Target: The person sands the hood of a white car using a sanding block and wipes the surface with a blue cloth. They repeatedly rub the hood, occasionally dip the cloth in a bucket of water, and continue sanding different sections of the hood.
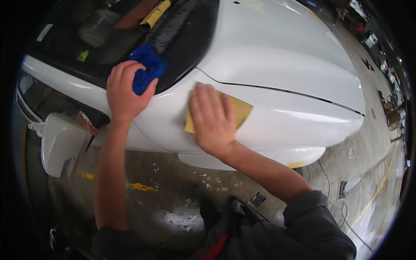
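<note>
My left hand [128, 92] curls its fingers and thumb around a bunched blue cloth [146, 69] at the lower corner of the dark windshield [177, 52]. To its right, my right hand [211, 113] lies flat over a yellow sheet of sandpaper [241, 111], pressing it onto the white car's front fender [277, 112]. The fingers are slightly blurred and point away from me. Corners of the sheet stick out on both sides of the palm; its middle is hidden.
The white hood [286, 43] lies beyond a dark panel gap. A side mirror [62, 141] juts out at the left. Below the fender is a white lower panel [251, 158]. Cables [346, 216] and a small dark object [258, 199] lie on the stained floor.
</note>
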`<move>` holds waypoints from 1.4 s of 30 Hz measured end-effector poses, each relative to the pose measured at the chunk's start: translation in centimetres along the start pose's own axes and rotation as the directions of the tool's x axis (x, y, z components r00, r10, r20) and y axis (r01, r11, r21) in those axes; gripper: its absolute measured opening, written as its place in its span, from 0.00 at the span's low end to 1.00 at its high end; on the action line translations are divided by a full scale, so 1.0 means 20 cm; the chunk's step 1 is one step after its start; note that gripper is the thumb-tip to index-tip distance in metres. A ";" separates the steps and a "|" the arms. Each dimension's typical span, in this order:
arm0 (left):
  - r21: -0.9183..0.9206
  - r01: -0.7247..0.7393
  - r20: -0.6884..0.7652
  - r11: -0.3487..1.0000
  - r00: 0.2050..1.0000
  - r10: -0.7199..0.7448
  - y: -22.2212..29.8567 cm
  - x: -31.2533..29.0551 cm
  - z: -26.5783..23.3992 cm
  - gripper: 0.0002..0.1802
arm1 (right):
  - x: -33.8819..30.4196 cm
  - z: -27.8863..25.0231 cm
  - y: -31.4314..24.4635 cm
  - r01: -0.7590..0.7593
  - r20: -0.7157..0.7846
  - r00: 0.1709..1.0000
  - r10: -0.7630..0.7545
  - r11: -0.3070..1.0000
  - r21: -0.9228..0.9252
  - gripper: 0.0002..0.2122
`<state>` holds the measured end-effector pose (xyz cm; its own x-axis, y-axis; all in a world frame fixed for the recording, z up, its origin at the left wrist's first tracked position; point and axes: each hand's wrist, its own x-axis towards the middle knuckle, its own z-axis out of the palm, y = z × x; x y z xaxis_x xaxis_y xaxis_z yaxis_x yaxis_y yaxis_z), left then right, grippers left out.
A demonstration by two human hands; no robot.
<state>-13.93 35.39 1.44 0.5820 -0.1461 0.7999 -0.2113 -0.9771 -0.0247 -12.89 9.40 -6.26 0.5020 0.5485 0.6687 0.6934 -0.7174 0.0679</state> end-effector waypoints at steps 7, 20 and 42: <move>-0.006 -0.039 -0.014 0.999 0.999 0.039 -0.03 -0.02 -0.06 0.25 | -0.35 -0.08 0.43 -0.088 -0.112 0.990 0.091 0.996 0.030 0.37; -0.241 -0.132 0.226 0.962 0.956 0.188 -0.05 0.01 -0.16 0.40 | -0.16 -0.04 -0.02 -0.192 -0.074 0.978 0.194 0.981 0.026 0.30; -0.250 -0.271 0.104 0.930 0.947 0.304 0.11 0.16 0.05 0.21 | 0.18 -0.06 -0.15 -0.248 -0.053 0.963 0.263 0.948 0.199 0.38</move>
<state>-11.81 32.56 3.44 0.5687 -0.4514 0.6876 -0.5502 -0.8302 -0.0899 -13.74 13.03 -3.07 0.6386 0.3169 0.7013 0.6357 -0.7308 -0.2486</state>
